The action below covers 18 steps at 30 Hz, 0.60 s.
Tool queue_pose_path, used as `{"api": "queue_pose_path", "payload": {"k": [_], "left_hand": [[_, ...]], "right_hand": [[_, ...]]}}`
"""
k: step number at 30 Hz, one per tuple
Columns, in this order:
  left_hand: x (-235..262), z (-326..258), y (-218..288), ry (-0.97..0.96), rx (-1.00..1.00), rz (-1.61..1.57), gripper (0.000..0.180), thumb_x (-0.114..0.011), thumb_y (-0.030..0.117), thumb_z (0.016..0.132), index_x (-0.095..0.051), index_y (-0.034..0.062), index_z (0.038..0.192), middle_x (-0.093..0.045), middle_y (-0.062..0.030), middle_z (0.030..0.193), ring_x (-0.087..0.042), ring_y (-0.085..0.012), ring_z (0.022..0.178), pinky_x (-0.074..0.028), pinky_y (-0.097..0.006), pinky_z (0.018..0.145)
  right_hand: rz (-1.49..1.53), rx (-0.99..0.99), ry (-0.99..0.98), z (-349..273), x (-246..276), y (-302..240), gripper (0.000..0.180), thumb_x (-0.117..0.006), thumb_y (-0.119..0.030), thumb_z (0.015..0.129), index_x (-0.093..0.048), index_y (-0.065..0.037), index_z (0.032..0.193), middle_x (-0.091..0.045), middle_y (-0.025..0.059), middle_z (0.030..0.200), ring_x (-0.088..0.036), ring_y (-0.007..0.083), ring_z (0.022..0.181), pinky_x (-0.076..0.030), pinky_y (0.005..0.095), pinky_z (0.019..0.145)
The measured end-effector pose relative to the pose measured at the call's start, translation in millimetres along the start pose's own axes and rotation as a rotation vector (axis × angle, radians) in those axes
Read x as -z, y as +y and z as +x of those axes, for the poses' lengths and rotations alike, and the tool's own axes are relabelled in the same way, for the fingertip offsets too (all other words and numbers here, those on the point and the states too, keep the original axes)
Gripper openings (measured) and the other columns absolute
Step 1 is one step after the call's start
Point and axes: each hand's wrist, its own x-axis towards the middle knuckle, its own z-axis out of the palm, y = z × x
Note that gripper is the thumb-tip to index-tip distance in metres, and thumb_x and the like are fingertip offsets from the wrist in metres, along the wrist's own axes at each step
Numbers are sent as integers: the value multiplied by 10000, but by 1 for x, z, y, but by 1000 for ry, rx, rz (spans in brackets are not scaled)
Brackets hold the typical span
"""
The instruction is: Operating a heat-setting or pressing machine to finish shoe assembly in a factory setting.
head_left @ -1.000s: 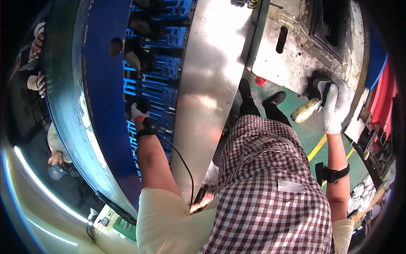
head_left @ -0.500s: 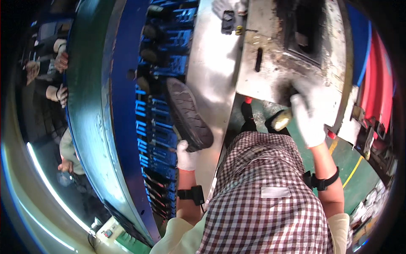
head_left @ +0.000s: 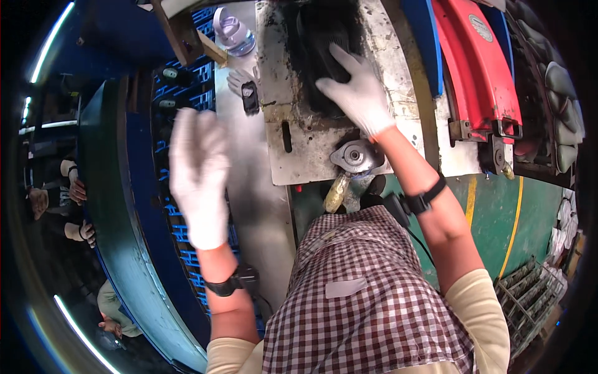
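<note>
My right hand (head_left: 358, 90), in a white glove, reaches over the blackened recess of a worn metal plate (head_left: 286, 165). Its thumb and fingers are spread, with the fingertips at a dark, ridged shape (head_left: 321, 37) in the recess; I cannot tell whether that is a shoe. My left hand (head_left: 200, 168), also gloved in white, is raised over the edge of the metal bench (head_left: 258, 206) beside the blue rack. Its fingers are stretched out and smeared by motion, and nothing shows in them. A round metal fitting (head_left: 354, 156) with a yellowish handle (head_left: 336, 193) sits at the plate's near edge.
A clear purple-tinted bottle (head_left: 233, 34), a loose glove (head_left: 240, 81) and a small black object (head_left: 250, 98) lie on the bench's far part. Blue rack prongs (head_left: 177, 227) run along the left. A red machine cover (head_left: 470, 68) stands at right. People work beyond the green conveyor (head_left: 118, 206).
The dark shoe my left hand held is no longer in it, and that hand has risen away from the bench. My right hand has moved farther forward, over the recess. The view has shifted right.
</note>
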Motion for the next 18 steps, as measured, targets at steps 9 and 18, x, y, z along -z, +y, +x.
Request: {"api": "queue_pose_path", "payload": {"k": [9, 18], "left_hand": [[-53, 127, 128, 85, -893, 695, 455, -642, 250, 1017, -619, -20, 1383, -722, -180, 1220, -690, -196, 1118, -520, -312, 983], [-130, 210, 160, -318, -1238, 762, 409, -619, 248, 932, -652, 10, 1262, -713, -214, 1130, -698, -305, 1064, -534, -378, 953]], "right_hand": [[-523, -32, 36, 49, -46, 26, 801, -774, -448, 773, -512, -277, 1510, -573, 233, 1300, -645, 419, 1154, -581, 501, 916], [-550, -80, -14, 37, -33, 32, 785, -754, -526, 833, -516, -244, 1526, -551, 257, 1376, -612, 431, 1218, -543, 490, 993]]}}
